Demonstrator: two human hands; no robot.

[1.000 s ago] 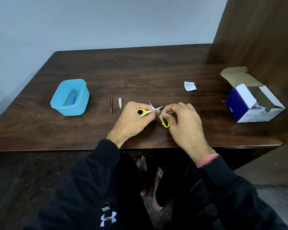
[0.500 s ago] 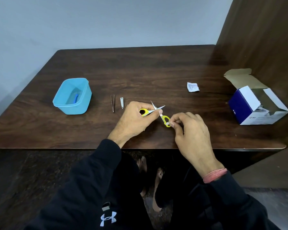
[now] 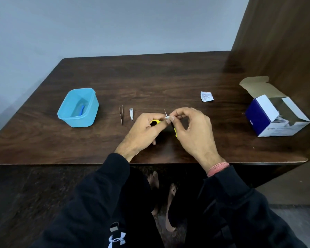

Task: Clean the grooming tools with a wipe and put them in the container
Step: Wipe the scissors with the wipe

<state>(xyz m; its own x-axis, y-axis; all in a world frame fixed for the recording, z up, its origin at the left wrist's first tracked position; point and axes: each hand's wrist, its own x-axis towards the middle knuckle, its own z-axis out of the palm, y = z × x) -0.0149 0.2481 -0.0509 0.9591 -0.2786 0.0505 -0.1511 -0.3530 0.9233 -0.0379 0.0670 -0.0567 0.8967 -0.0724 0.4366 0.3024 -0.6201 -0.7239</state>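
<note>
On the table's (image 3: 168, 77) left sits a blue container (image 3: 78, 107) with a blue item (image 3: 82, 110) inside; tweezers (image 3: 121, 114) and nail clipper (image 3: 131, 114) lie just right of it. Left hand (image 3: 145, 131) grips yellow-handled scissors (image 3: 155, 122); right hand (image 3: 193, 130) pinches a small wipe (image 3: 168, 117) on a blade. Torn wrapper (image 3: 206, 96), open box (image 3: 274, 111) farther right.

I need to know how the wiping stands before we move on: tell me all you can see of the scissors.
The scissors are small, with yellow loop handles and thin, pale, metal-looking blades, opened wide. The left hand grips one yellow loop; the other loop shows below the right hand. The right hand pinches something small and white on one blade, and the other blade's tip pokes up between the hands. They are held low over the table, near its front edge.
</note>
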